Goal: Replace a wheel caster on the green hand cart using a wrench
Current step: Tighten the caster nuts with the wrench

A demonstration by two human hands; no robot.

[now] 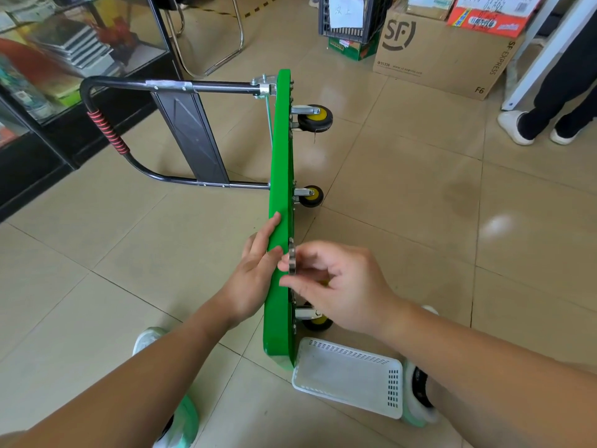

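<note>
While my left hand [258, 270] braces the green cart [280, 202] on edge, my right hand [339, 282] pinches a metal plate [292, 260] against its underside.

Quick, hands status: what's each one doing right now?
Left hand: open, flat against the green cart deck.
Right hand: fingers pinched on the caster mounting plate.

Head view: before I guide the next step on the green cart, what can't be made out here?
- Caster plate: the right hand covers it; bolts and any wheel beneath are hidden.
- Nearest wheel: mostly behind the right hand.
- Cart deck: seen edge-on, so neither face shows.
- Wrench: not seen anywhere.
- White basket: nothing can be made out inside.
- Left hand: palm side hidden against the deck.
</note>
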